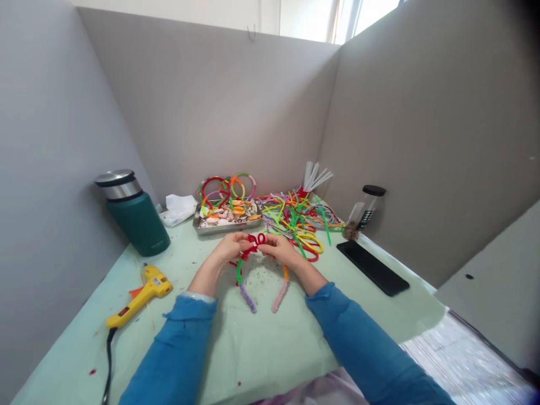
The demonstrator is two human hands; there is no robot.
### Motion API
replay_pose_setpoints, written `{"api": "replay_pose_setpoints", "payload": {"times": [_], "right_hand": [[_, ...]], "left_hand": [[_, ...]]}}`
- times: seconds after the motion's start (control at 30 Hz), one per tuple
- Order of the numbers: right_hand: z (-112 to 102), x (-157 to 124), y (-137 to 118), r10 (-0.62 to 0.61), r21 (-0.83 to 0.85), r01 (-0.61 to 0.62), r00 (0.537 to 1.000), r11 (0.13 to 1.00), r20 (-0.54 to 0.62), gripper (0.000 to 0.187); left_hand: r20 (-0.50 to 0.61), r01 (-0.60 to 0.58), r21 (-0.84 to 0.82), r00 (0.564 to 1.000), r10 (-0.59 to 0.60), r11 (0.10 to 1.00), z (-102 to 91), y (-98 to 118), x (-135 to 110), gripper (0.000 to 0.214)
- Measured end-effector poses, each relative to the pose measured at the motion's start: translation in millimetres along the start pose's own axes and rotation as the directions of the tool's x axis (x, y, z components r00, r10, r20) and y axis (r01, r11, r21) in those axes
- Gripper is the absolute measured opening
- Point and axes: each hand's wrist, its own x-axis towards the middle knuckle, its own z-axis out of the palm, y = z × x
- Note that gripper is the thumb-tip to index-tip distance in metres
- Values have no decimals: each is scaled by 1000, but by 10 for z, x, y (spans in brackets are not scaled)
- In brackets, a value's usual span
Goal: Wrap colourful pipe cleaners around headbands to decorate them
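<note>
Over the middle of the table, both my hands are closed on a fuzzy red pipe cleaner [260, 239] bent into small loops like a bow. My left hand [233, 247] pinches its left side, and my right hand [279, 247] pinches its right side. Just below them is a headband [246, 295] wrapped in coloured pipe cleaner. Its left end shows green and purple, its right end orange and pink. My hands hide its upper part, so I cannot tell whether the red loops touch it.
A yellow glue gun [141, 296] with a black cord lies left, below a green bottle [137, 219]. Behind my hands are a metal tray [223, 229] of shells, wrapped headbands [216, 191] and piled pipe cleaners [295, 211]. A black phone [372, 268] and clear jar [365, 212] are right.
</note>
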Motion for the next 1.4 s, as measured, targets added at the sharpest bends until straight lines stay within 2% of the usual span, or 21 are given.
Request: {"api": "replay_pose_setpoints", "payload": {"times": [0.1, 0.4, 0.57, 0.73, 0.87, 1.07, 1.2, 1.3, 1.33, 1.4], "right_hand": [[-7, 7, 12, 10, 7, -10, 1000, 1000, 0, 18], [-24, 26, 46, 14, -8, -14, 998, 1000, -60, 21], [-55, 52, 103, 54, 37, -52, 997, 998, -51, 32], [-89, 92, 142, 183, 135, -172, 981, 976, -70, 45], [-84, 75, 104, 165, 86, -158, 983, 984, -83, 33], [-37, 47, 81, 79, 20, -78, 993, 997, -87, 23], [-20, 59, 122, 82, 36, -79, 991, 996, -106, 20], [-22, 80, 162, 109, 74, -99, 983, 992, -150, 17], [-25, 88, 175, 118, 92, -104, 979, 990, -166, 17], [-34, 102, 201, 124, 123, -102, 974, 987, -187, 17]], "left_hand": [[-14, -11, 3, 1000, 11, 1000, -16, -21, 15, 31], [97, -91, 99, 992, 82, 991, 5, -8, 14, 29], [8, -60, 116, 998, 59, 991, 6, -36, 48, 24], [-85, 12, 83, 996, -5, 996, -6, -40, 49, 27], [-93, 19, 56, 996, -14, 998, -3, -34, 39, 27], [-10, -68, 64, 998, 68, 996, 31, -108, 74, 36], [-52, -124, 83, 990, 128, 989, 64, -148, 107, 25], [-38, -143, 239, 987, 156, 960, 72, -157, 126, 17], [-17, -170, 336, 982, 186, 926, 73, -159, 132, 17], [34, -254, 553, 959, 282, 794, 77, -164, 144, 22]]}}
